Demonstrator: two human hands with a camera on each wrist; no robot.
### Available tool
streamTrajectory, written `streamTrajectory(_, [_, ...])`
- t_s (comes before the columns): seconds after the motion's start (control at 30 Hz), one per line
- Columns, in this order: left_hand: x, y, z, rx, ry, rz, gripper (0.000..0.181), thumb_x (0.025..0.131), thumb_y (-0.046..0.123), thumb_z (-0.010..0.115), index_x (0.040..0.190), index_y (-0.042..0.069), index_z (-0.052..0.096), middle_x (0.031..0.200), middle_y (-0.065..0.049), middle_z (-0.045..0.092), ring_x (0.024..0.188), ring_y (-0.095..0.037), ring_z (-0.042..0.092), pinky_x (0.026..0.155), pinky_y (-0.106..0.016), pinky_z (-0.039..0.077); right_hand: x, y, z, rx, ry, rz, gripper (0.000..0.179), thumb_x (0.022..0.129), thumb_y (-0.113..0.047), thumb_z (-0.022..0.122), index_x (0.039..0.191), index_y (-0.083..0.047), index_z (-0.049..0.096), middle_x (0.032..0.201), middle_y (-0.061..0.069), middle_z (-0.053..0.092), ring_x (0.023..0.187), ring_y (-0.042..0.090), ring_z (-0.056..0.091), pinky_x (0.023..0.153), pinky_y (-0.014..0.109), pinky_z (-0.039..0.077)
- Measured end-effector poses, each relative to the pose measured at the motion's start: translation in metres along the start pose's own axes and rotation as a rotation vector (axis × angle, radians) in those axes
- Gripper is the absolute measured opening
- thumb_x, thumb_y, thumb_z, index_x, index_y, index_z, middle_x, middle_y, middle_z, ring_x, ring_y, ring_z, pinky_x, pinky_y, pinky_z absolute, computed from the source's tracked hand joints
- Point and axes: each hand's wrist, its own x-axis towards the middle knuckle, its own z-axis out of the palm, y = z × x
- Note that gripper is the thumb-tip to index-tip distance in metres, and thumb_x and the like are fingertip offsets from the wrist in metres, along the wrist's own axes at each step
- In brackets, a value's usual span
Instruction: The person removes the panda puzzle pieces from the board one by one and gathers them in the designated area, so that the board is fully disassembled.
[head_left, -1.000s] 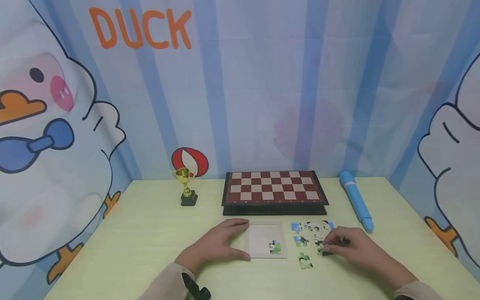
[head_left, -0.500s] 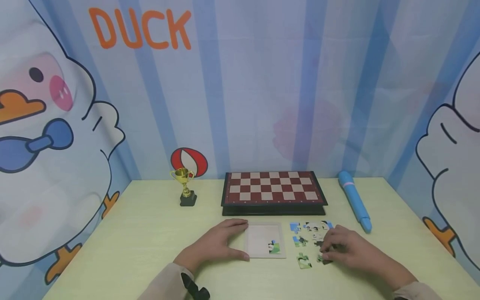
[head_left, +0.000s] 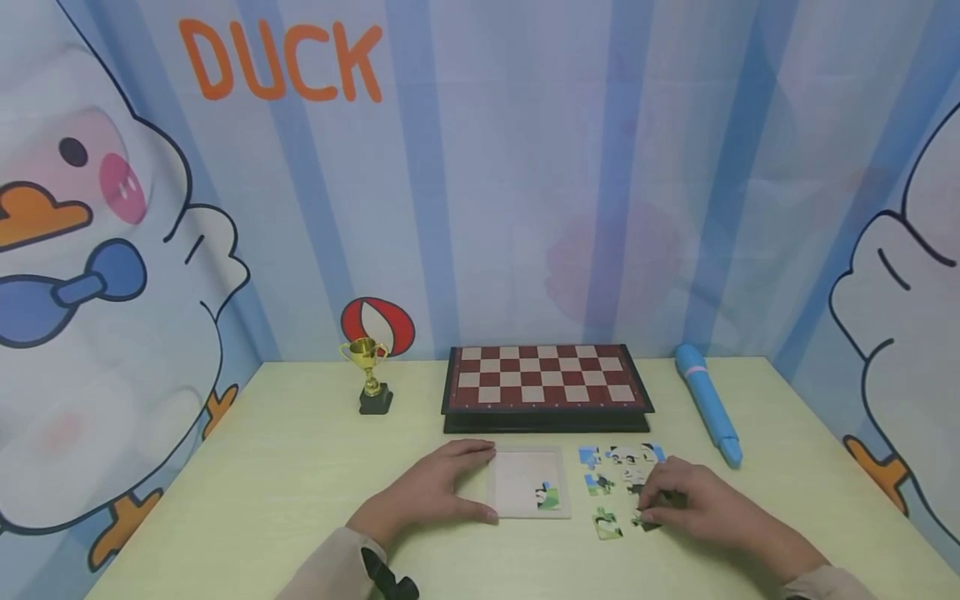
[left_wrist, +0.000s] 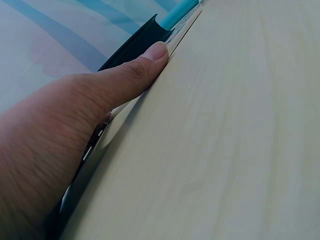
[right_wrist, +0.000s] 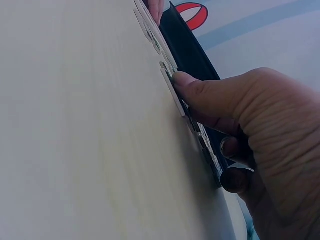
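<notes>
My left hand (head_left: pixel 429 490) rests at the left side of a shallow white puzzle frame (head_left: pixel 513 512), thumb and fingers extended at its near and far left corners. One panda-patterned puzzle piece (head_left: pixel 550 497) lies in the frame's lower right corner. To the right, my right hand (head_left: pixel 701 504) pinches a green-and-dark puzzle piece (head_left: pixel 647 521) low over the table. In the right wrist view the thumb (right_wrist: pixel 192 90) presses along this piece's edge; the other fingertips are curled below. Beside it lies a loose green puzzle piece (head_left: pixel 607 523).
More loose pieces, such as a blue-edged puzzle piece (head_left: pixel 590 456), lie between the frame and my right hand. Behind them sits a chessboard box (head_left: pixel 546 421). A gold trophy (head_left: pixel 371 385) stands back left, a blue pen-shaped tube (head_left: pixel 708 406) back right.
My right hand has drawn its puzzle piece a little toward me and left, apart from the pieces behind it. The left hand stays at the frame.
</notes>
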Motion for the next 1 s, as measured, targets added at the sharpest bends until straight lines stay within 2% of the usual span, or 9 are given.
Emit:
streamTrajectory(0.07, [0.000, 0.000, 0.000, -0.001, 0.000, -0.004, 0.101, 0.070, 0.084, 0.066, 0.152, 0.029, 0.046, 0.156, 0.015, 0.038, 0.145, -0.015, 0.033, 0.119, -0.044, 0.032, 0.000, -0.001, 0.001, 0.009, 0.001, 0.004, 0.019, 0.087, -0.017, 0.080, 0.096, -0.031, 0.071, 0.095, -0.017, 0.066, 0.086, 0.005, 0.056, 0.084, 0.020, 0.046])
streamTrajectory(0.2, [0.000, -0.001, 0.000, -0.004, -0.003, -0.006, 0.101, 0.070, 0.084, 0.066, 0.152, 0.029, 0.046, 0.156, 0.015, 0.039, 0.145, -0.015, 0.033, 0.119, -0.045, 0.032, 0.001, -0.002, 0.002, 0.037, 0.024, 0.023, 0.017, 0.089, -0.016, 0.079, 0.097, -0.029, 0.072, 0.094, -0.014, 0.067, 0.082, 0.006, 0.056, 0.071, 0.021, 0.048])
streamTrajectory(0.3, [0.000, -0.001, -0.001, -0.007, -0.001, -0.004, 0.101, 0.070, 0.084, 0.066, 0.152, 0.029, 0.046, 0.156, 0.015, 0.039, 0.145, -0.015, 0.033, 0.119, -0.044, 0.031, 0.002, -0.002, 0.002, 0.052, 0.061, 0.065, 0.017, 0.091, -0.014, 0.076, 0.098, -0.029, 0.071, 0.092, -0.011, 0.067, 0.079, 0.005, 0.055, 0.064, 0.021, 0.048])
streamTrajectory(0.43, [0.001, -0.002, 0.000, -0.006, 0.003, -0.001, 0.100, 0.069, 0.084, 0.066, 0.152, 0.030, 0.047, 0.156, 0.016, 0.038, 0.145, -0.014, 0.033, 0.119, -0.044, 0.031, 0.005, -0.003, 0.001, 0.059, 0.118, 0.124, 0.016, 0.092, -0.012, 0.075, 0.098, -0.027, 0.071, 0.089, -0.012, 0.065, 0.076, 0.004, 0.053, 0.060, 0.023, 0.047])
streamTrajectory(0.53, [0.001, -0.004, 0.003, -0.004, 0.003, -0.001, 0.100, 0.069, 0.085, 0.066, 0.151, 0.031, 0.047, 0.156, 0.017, 0.038, 0.145, -0.014, 0.033, 0.119, -0.044, 0.032, 0.011, -0.006, 0.002, 0.076, 0.136, 0.137, 0.015, 0.093, -0.011, 0.074, 0.099, -0.025, 0.072, 0.088, -0.015, 0.063, 0.073, 0.005, 0.051, 0.058, 0.024, 0.046])
streamTrajectory(0.63, [0.001, -0.005, 0.004, -0.001, 0.007, -0.001, 0.101, 0.069, 0.086, 0.065, 0.151, 0.031, 0.047, 0.155, 0.017, 0.038, 0.145, -0.014, 0.033, 0.119, -0.044, 0.032, 0.022, -0.009, 0.006, 0.096, 0.115, 0.125, 0.012, 0.095, -0.013, 0.071, 0.100, -0.024, 0.072, 0.088, -0.015, 0.063, 0.072, 0.005, 0.050, 0.057, 0.025, 0.045])
streamTrajectory(0.87, [0.000, -0.003, 0.004, 0.016, 0.016, 0.009, 0.101, 0.069, 0.086, 0.064, 0.151, 0.029, 0.048, 0.155, 0.016, 0.039, 0.145, -0.013, 0.034, 0.118, -0.042, 0.033, 0.057, -0.009, 0.022, 0.099, -0.006, 0.057, 0.007, 0.098, -0.021, 0.068, 0.105, -0.022, 0.070, 0.097, -0.011, 0.066, 0.079, 0.011, 0.054, 0.063, 0.027, 0.049])
streamTrajectory(1.0, [-0.001, -0.001, 0.000, 0.027, 0.027, 0.023, 0.100, 0.070, 0.085, 0.065, 0.150, 0.027, 0.050, 0.155, 0.015, 0.040, 0.144, -0.014, 0.035, 0.118, -0.042, 0.033, 0.076, -0.010, 0.031, 0.083, -0.059, 0.067, 0.012, 0.097, -0.028, 0.069, 0.107, -0.021, 0.072, 0.100, -0.014, 0.067, 0.083, 0.015, 0.056, 0.068, 0.031, 0.050])
